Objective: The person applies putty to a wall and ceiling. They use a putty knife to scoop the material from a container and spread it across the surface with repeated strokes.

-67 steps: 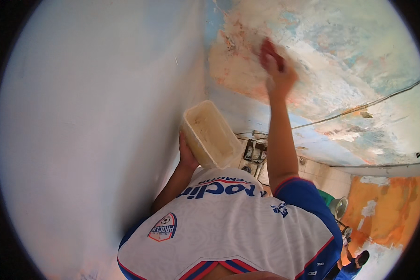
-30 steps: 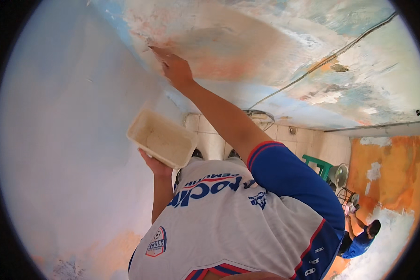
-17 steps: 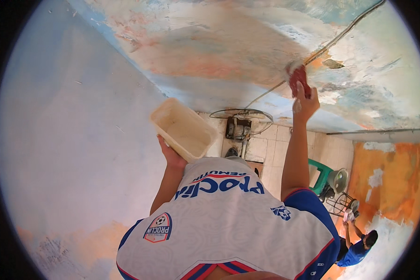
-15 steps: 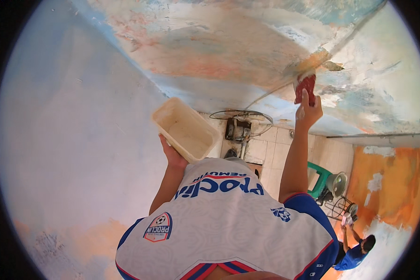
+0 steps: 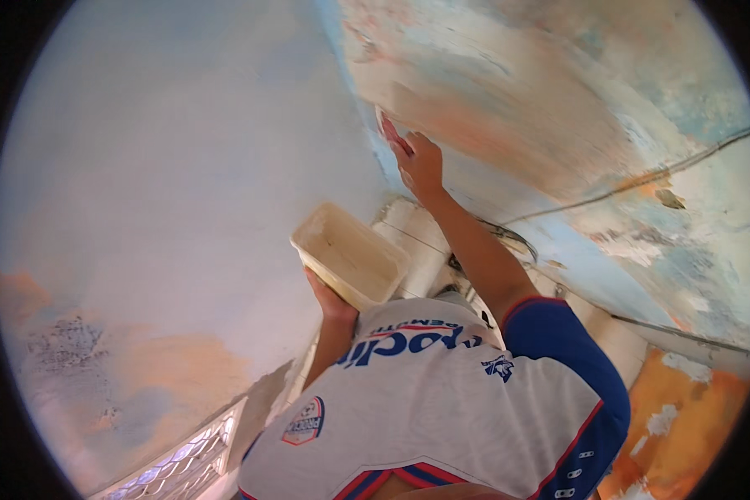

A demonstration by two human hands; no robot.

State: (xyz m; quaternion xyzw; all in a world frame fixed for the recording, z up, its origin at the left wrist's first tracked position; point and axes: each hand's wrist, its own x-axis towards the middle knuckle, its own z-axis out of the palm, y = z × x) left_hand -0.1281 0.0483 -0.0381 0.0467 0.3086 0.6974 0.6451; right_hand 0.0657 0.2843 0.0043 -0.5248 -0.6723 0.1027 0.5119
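My left hand (image 5: 329, 298) grips a cream rectangular plastic tub (image 5: 354, 254) by its near left side, in front of my chest. The tub is tilted with its mouth upward, and pale residue coats its inside. With the arm stretched forward, my right hand (image 5: 423, 167) is closed around a red putty scraper (image 5: 394, 137). White paste shows along the scraper's far edge, which is at the patchy wall (image 5: 492, 108) close to the corner. My fingers hide part of the scraper.
A smooth pale blue wall (image 5: 167, 150) rises on the left, meeting the patchy wall at a corner. A dark cable or crack (image 5: 642, 179) runs across the patchy wall past a small hole (image 5: 669, 198). A window grille (image 5: 183, 454) is low left; an orange wall (image 5: 692, 417), low right.
My right hand has moved the scraper left across the wall to the corner. The view has turned left, so the other person and the green stool are out of sight. The tub stays in my left hand.
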